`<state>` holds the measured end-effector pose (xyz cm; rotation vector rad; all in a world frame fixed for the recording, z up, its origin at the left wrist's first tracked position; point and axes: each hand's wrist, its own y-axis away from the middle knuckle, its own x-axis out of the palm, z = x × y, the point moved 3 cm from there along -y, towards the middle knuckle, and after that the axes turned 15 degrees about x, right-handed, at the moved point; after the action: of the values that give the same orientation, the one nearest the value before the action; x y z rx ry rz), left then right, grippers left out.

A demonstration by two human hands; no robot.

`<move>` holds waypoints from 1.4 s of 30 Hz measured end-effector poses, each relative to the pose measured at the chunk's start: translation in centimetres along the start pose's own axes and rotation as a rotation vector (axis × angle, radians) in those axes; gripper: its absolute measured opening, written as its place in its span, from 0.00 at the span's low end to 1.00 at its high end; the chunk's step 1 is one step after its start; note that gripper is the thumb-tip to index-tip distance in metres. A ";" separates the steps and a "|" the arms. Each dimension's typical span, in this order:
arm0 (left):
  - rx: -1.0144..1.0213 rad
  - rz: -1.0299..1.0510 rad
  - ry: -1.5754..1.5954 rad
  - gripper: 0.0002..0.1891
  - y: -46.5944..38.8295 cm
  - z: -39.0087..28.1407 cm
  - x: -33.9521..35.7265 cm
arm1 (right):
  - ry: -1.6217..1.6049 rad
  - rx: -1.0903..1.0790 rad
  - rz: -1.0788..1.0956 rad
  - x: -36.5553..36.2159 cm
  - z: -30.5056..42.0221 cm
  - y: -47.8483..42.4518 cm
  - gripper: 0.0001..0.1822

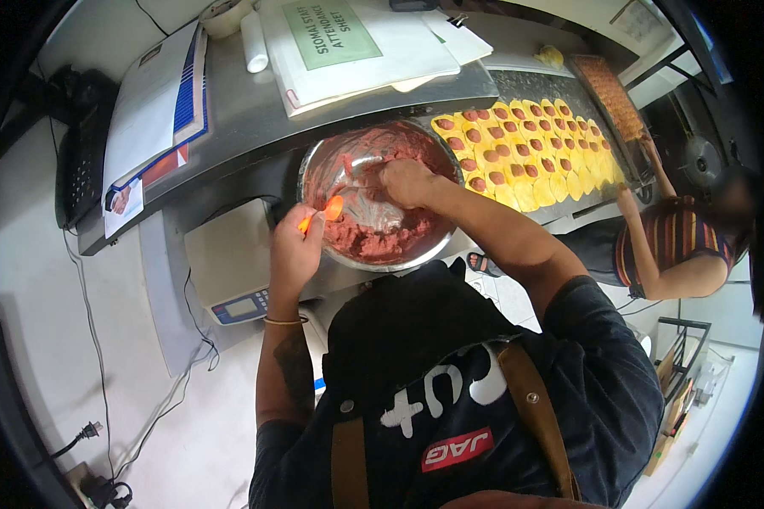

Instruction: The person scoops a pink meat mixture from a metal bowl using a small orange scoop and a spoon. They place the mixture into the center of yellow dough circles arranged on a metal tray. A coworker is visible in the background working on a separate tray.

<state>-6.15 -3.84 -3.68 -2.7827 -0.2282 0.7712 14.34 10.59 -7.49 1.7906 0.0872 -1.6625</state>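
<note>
My left hand [298,237] grips the handle of a small orange plastic spoon [334,207] over the left rim of a steel mixing bowl [444,245]. Reddish ground-meat filling [382,244] coats the bowl's wall and lies thickest along its near side. Bare, smeared metal shows in the middle. My right hand [409,182] is curled down inside the bowl, close to the filling on the far side. Its fingertips are hidden, so whether it holds any filling does not show. Right of the bowl, rows of yellow wrappers [525,194] overlap, many topped with a lump of filling.
A digital scale [226,254] stands left of the bowl. Papers [369,70] lie on a raised steel shelf [242,114] behind it. At the far right a co-worker [668,248] reaches towards a filled tray [611,95] and the wrappers. Cables [89,305] hang at left.
</note>
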 end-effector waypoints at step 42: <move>-0.422 -0.393 1.071 0.06 -0.6 -2.8 6.5 | -0.715 -0.137 -0.797 0.5 1.6 14.2 0.38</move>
<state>0.78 -2.45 -4.31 -2.9076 -0.7264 -0.9459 19.90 -1.32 -1.82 0.9956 0.6351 -2.6791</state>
